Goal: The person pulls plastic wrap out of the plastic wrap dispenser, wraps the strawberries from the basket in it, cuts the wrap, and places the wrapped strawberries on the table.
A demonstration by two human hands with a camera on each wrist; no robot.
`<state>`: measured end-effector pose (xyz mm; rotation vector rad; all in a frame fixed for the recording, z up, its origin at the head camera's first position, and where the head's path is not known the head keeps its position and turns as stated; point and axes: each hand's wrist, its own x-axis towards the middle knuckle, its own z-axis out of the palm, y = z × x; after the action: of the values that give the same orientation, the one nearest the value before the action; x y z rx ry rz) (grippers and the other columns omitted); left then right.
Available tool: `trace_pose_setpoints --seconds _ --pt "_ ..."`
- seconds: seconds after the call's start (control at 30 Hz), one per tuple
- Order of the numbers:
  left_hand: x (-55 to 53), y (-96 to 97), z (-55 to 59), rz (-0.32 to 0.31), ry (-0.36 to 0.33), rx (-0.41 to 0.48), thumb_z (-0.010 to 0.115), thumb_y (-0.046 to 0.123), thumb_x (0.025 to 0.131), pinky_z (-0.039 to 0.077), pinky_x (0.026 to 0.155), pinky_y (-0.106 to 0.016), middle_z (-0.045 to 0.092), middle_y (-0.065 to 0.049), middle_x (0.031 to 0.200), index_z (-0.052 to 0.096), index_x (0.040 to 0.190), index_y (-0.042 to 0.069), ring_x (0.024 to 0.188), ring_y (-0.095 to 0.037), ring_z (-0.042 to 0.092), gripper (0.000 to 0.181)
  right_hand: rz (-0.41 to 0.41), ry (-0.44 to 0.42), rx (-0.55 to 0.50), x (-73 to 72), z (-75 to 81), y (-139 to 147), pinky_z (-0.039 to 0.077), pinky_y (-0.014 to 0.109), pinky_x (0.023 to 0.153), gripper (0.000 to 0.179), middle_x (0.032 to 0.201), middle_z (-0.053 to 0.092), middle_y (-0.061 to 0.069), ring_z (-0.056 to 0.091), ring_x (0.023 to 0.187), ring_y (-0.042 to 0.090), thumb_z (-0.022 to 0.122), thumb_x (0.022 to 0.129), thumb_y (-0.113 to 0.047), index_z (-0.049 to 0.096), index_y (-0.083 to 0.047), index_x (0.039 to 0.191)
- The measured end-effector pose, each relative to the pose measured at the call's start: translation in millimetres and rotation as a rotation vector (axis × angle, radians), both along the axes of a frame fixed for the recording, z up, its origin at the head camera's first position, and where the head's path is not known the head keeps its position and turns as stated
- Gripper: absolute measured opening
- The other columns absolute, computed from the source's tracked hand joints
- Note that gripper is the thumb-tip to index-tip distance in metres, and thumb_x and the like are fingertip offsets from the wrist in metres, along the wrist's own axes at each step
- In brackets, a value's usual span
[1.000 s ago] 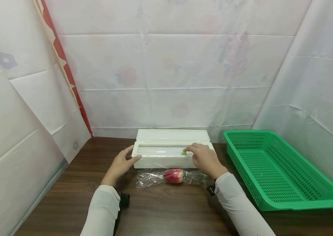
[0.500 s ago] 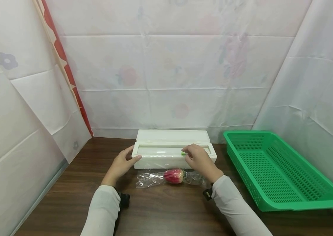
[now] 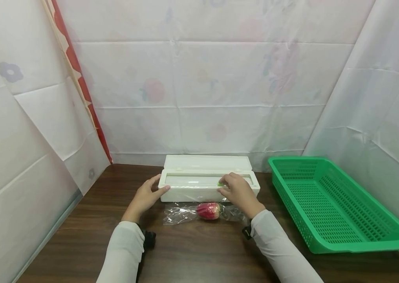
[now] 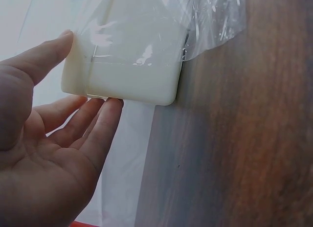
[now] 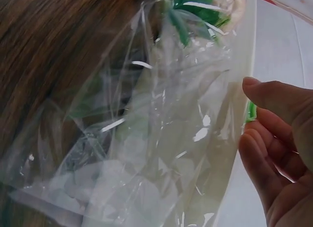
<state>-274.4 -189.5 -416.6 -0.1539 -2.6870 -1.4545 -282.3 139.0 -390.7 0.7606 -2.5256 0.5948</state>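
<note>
Head view: a long white box with smooth, rounded edges [image 3: 182,195] sits on a dark brown wood-grain table [image 3: 192,251], its flat lid [image 3: 206,162] folded back behind it and a long rectangular window running along its top. The left hand [image 3: 145,199] grips the box's left end, thumb on the front edge and fingertips against the end face, as the left wrist view also shows. The right hand [image 3: 240,192] pinches a small bright-green piece [image 3: 220,184] on the upper front edge of the box, right of its middle; the right wrist view shows this piece mostly hidden by thumb and fingers.

Clear, crinkled, glossy film [image 3: 180,214] drapes down the box's front onto the table. Amid it, just in front of the box, lies an oval red object with a pale yellowish end [image 3: 207,211]. Well to the right stands a rectangular green plastic basket with slotted walls and a perforated floor [image 3: 330,212]. Creased white sheets with faint printed motifs [image 3: 199,129] hang behind.
</note>
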Motion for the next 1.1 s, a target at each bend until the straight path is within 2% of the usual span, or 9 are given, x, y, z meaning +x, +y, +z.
trace_pose_setpoints --seconds 0.47,0.77,1.1 --pt "0.5 0.5 -0.4 0.013 -0.024 0.002 0.067 0.044 0.096 0.046 0.099 -0.058 0.04 -0.026 0.148 0.032 0.156 0.005 0.128 -0.041 0.051 0.08 -0.013 0.059 0.035 -4.0 -4.1 -0.6 0.053 0.034 0.067 0.016 0.085 0.062 0.0 0.061 0.076 0.014 0.083 0.085 -0.016 0.071 -0.012 0.095" --pt "-0.8 -1.1 -0.3 0.015 -0.021 0.008 0.067 0.046 0.096 0.047 0.097 -0.057 0.042 -0.025 0.145 0.032 0.156 0.006 0.126 -0.04 0.052 0.08 0.032 0.081 0.069 -6.2 -2.0 -0.9 0.055 0.033 0.07 0.017 0.09 0.067 -0.002 0.065 0.078 0.014 0.083 0.085 -0.014 0.071 -0.014 0.097" --pt "-0.8 -1.0 -1.0 0.014 -0.021 0.006 0.067 0.046 0.095 0.047 0.097 -0.057 0.042 -0.025 0.147 0.033 0.156 0.005 0.126 -0.04 0.052 0.081 0.066 0.138 0.158 -6.1 1.3 -1.0 0.056 0.034 0.069 0.02 0.094 0.072 -0.004 0.067 0.08 0.014 0.083 0.084 -0.012 0.074 -0.017 0.101"
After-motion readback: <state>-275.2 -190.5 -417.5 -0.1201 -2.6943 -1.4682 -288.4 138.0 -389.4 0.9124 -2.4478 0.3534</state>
